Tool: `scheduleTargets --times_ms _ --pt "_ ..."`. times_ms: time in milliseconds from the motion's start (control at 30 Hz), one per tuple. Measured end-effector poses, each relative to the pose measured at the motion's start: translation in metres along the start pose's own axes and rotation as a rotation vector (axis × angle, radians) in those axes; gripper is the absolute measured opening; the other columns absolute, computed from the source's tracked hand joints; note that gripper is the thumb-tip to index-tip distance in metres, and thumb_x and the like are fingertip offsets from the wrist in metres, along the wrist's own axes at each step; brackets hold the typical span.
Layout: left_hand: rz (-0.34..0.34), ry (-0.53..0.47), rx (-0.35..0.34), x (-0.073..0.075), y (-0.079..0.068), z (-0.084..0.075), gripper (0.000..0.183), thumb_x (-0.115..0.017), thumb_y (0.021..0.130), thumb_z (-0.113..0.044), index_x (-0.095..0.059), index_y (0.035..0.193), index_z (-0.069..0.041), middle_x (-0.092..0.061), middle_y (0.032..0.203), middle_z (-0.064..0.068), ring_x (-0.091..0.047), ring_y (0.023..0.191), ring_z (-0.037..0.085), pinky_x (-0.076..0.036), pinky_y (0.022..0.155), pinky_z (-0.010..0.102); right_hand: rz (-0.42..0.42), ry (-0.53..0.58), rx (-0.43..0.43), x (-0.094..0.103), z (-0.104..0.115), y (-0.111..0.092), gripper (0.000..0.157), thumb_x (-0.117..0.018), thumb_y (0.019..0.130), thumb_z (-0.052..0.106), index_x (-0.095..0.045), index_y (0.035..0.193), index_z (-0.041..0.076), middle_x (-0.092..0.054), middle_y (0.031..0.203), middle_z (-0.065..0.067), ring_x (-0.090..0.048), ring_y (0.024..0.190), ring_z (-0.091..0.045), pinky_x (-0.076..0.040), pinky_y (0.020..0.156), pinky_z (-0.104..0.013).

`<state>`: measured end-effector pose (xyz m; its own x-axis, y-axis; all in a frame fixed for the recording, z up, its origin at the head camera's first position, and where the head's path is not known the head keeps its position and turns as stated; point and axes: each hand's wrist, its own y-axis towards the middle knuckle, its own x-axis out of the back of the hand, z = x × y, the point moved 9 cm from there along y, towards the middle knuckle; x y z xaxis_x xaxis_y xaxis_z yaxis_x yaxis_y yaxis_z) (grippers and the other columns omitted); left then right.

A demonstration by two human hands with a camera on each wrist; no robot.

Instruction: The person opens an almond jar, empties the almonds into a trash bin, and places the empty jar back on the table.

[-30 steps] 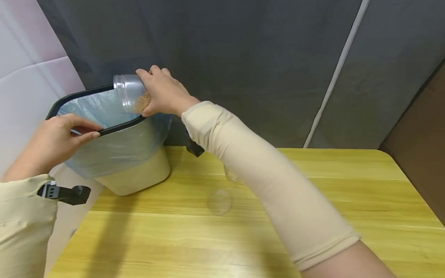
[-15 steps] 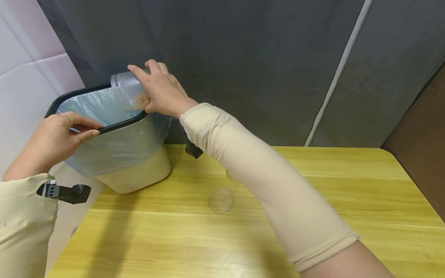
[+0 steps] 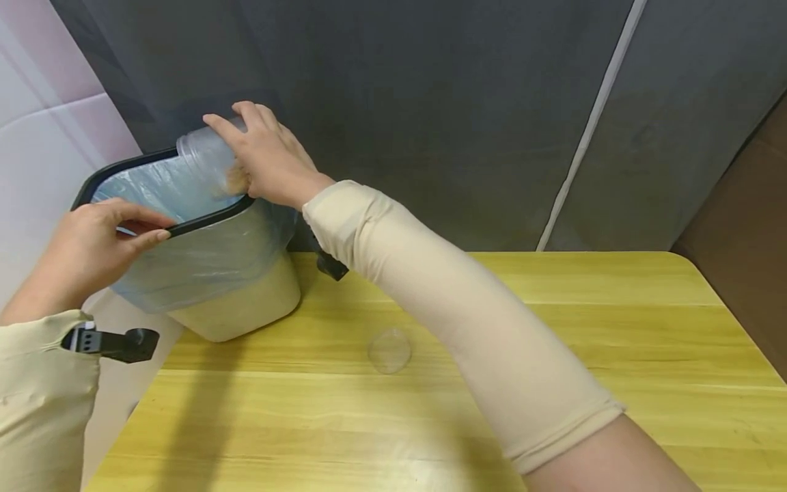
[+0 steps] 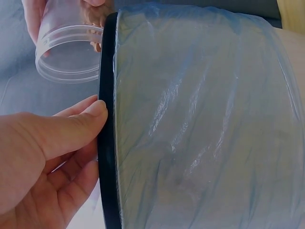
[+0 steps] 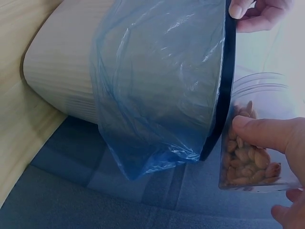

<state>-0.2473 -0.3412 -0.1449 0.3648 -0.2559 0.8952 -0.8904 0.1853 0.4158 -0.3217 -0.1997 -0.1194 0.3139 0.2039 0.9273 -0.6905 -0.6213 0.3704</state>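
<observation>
A clear plastic jar [image 3: 203, 156] with almonds [image 5: 250, 162] in it lies tipped over the bin's opening, its mouth pointing left and somewhat downward. My right hand [image 3: 273, 158] grips the jar around its base end. Some almonds are near the jar's mouth in the left wrist view. The pale waste bin [image 3: 252, 307] stands upright, lined with a blue translucent bag [image 3: 203, 266] folded over its outside. On the near side of the black rim [image 4: 108, 133], my left hand [image 3: 92, 242] pinches the edge between thumb and fingers. The bottom of the bin's inside is hidden.
A round clear lid-like disc [image 3: 390, 350] lies flat on the yellow wooden table [image 3: 295, 437]. Behind the bin hangs a dark grey curtain [image 3: 418, 123], with a pale sheet [image 3: 43, 150] to the left. A brown panel [image 3: 744, 198] borders the right side.
My right hand and the jar have shifted left, further over the bin, and the jar's mouth tips lower. A clear object by the right sleeve has gone out of sight. My left hand stays on the rim.
</observation>
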Motion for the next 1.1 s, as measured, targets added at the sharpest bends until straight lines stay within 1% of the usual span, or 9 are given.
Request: scheduleTargets --times_ms 167,200,300,467,667,800,900,1033,1100 --pt "0.0 0.005 0.004 0.0018 0.0001 0.0014 0.012 -0.069 0.078 0.002 -0.07 0.09 0.004 -0.064 0.079 0.02 -0.037 0.063 -0.019 -0.03 0.051 0.004 -0.029 -0.003 0.004 0.0035 0.003 0.0001 0.071 -0.053 0.09 0.021 -0.013 0.147 0.031 -0.011 0.15 -0.003 -0.008 0.136 -0.015 -0.017 0.105 -0.02" --pt "0.001 0.005 0.006 0.0021 0.0 0.0022 0.012 -0.069 0.078 0.002 -0.07 0.09 0.004 -0.064 0.079 0.02 -0.033 0.062 -0.022 -0.03 0.051 0.004 -0.037 -0.004 0.003 0.0044 0.0034 -0.0001 0.07 -0.051 0.09 0.019 -0.013 0.147 0.031 -0.011 0.15 -0.003 -0.007 0.136 -0.015 -0.017 0.105 -0.021" --pt "0.013 0.002 0.019 0.0012 -0.0003 0.0035 0.012 -0.068 0.079 0.001 -0.07 0.091 0.004 -0.064 0.079 0.02 -0.032 0.062 -0.023 -0.03 0.05 0.004 -0.051 -0.025 -0.008 0.0057 0.0033 -0.0011 0.067 -0.049 0.092 0.018 -0.013 0.147 0.031 -0.011 0.15 -0.003 -0.006 0.137 -0.016 -0.017 0.106 -0.021" --pt "0.012 -0.005 0.023 0.0004 -0.0012 0.0043 0.012 -0.068 0.08 0.0 -0.07 0.091 0.003 -0.064 0.082 0.021 -0.032 0.062 -0.023 -0.03 0.05 0.004 -0.057 -0.064 -0.028 0.0058 0.0013 -0.0025 0.065 -0.05 0.094 0.023 -0.013 0.147 0.031 -0.01 0.15 -0.004 -0.006 0.137 -0.017 -0.015 0.107 -0.022" --pt "0.0 -0.011 0.018 0.0012 -0.0017 0.0036 0.011 -0.069 0.079 0.0 -0.07 0.09 0.003 -0.063 0.086 0.024 -0.033 0.062 -0.024 -0.03 0.049 0.005 -0.047 -0.034 -0.039 0.004 -0.0027 -0.0034 0.08 -0.056 0.084 0.052 -0.013 0.147 0.03 -0.008 0.151 -0.004 -0.003 0.137 -0.018 -0.01 0.108 -0.022" --pt "-0.003 -0.015 0.018 0.0012 -0.0022 0.003 0.011 -0.069 0.079 0.0 -0.07 0.09 0.002 -0.063 0.086 0.024 -0.033 0.062 -0.024 -0.03 0.05 0.005 -0.055 -0.044 -0.043 0.0047 -0.0046 -0.0037 0.073 -0.056 0.089 0.04 -0.013 0.147 0.03 -0.007 0.151 -0.004 -0.003 0.137 -0.018 -0.01 0.108 -0.023" --pt "-0.011 -0.014 0.021 0.0039 -0.0031 0.0027 0.011 -0.069 0.079 0.001 -0.07 0.09 0.004 -0.063 0.083 0.024 -0.031 0.062 -0.024 -0.03 0.05 0.003 -0.065 -0.046 -0.029 0.0061 -0.0035 -0.0025 0.072 -0.056 0.089 0.039 -0.014 0.147 0.031 -0.008 0.151 -0.004 -0.003 0.138 -0.018 -0.008 0.108 -0.023" --pt "-0.014 0.0 0.032 0.0077 -0.0051 0.0049 0.011 -0.068 0.079 0.002 -0.069 0.09 0.006 -0.064 0.079 0.023 -0.03 0.062 -0.024 -0.029 0.05 0.002 -0.072 -0.02 0.002 0.0087 0.0006 -0.0004 0.088 -0.058 0.077 0.061 -0.015 0.147 0.031 -0.007 0.152 -0.003 -0.002 0.138 -0.017 -0.006 0.108 -0.023" --pt "-0.007 0.005 0.04 0.0078 -0.0064 0.0061 0.012 -0.068 0.08 0.001 -0.069 0.09 0.006 -0.064 0.08 0.023 -0.03 0.061 -0.024 -0.029 0.05 0.002 -0.068 -0.006 0.012 0.0094 0.0023 -0.0001 0.091 -0.059 0.074 0.063 -0.015 0.147 0.032 -0.007 0.152 -0.003 -0.001 0.138 -0.017 -0.006 0.108 -0.023"
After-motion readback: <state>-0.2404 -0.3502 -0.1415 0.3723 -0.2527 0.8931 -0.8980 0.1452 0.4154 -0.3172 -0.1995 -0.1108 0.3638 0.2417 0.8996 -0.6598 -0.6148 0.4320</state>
